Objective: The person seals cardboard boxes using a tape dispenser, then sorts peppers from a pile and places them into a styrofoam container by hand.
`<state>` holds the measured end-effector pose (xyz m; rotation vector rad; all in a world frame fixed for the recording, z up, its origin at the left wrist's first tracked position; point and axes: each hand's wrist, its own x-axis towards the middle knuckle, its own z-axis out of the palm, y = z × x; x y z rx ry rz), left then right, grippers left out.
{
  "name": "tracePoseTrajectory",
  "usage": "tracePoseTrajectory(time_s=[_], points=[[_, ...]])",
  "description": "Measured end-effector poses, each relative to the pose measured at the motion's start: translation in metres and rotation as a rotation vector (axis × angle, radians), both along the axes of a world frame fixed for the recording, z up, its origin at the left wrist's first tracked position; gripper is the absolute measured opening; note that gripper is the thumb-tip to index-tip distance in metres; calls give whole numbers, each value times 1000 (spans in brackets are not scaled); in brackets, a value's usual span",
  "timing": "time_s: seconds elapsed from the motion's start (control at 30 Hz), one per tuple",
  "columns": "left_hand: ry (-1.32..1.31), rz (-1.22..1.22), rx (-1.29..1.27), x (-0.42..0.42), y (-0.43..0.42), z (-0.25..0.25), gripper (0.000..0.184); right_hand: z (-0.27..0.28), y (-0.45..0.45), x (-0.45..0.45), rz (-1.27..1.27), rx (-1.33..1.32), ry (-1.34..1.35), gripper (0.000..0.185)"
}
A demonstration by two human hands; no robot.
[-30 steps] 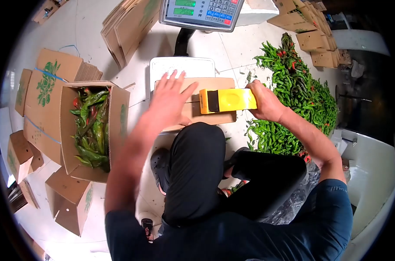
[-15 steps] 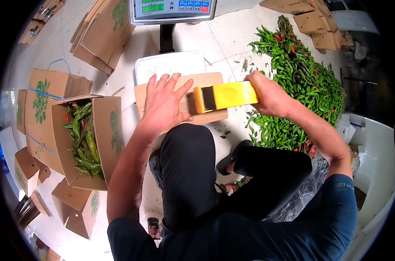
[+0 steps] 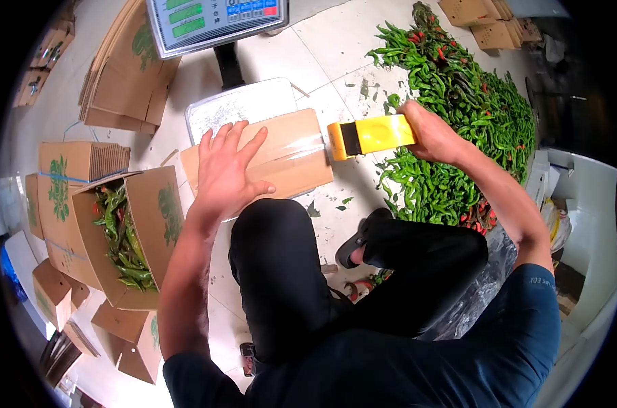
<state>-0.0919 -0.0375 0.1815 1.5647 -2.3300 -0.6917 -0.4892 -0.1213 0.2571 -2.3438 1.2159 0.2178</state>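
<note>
- My left hand (image 3: 225, 166) lies on the left part of the box (image 3: 288, 166), palm down, fingers spread wide apart and the thumb held off toward the near side.
- My right hand (image 3: 431, 132) has its fingers closed around the outer end of the yellow dispenser (image 3: 383, 134), just past the box's right end.
- The dispenser's dark-banded head points back at the box; whether it touches the edge, I cannot tell.
- A shiny strip of tape (image 3: 303, 144) runs along the top of the box to its right end, to the right of my left fingers.
- To lay tape well here, I judge I should press evenly with the left palm so the box cannot twist, pull the dispenser in line with the seam, and put light, steady tension on the strip to avoid wrinkles. I would want my left fingertips clear of the cutter.
- The box lies under my left palm, with its right end between my two hands.
- Beyond the box is the scale (image 3: 244, 102); left of it, an open carton (image 3: 160, 204) of peppers; right of it, the pepper pile (image 3: 451, 115).
</note>
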Motion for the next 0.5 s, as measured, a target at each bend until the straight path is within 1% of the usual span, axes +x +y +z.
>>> tracePoseTrajectory(time_s=[0.07, 0.2, 0.27, 0.37, 0.47, 0.5], points=[[-15, -20, -19, 2, 0, -4, 99, -19, -3, -5, 26, -17, -22, 41], [17, -39, -25, 2, -1, -8, 97, -68, -1, -13, -6, 9, -109, 41], [31, -36, -25, -1, -2, -5, 95, -92, 1, -15, -106, 89, -92, 44], [-71, -39, -35, -9, -1, -8, 94, -128, 4, -8, -227, 168, -158, 45], [-297, -10, -155, -37, 4, -14, 97, -180, 12, -4, -289, 207, -301, 47], [-328, -21, -118, -45, 1, -19, 104, -188, 16, 1, -300, 207, -337, 48]])
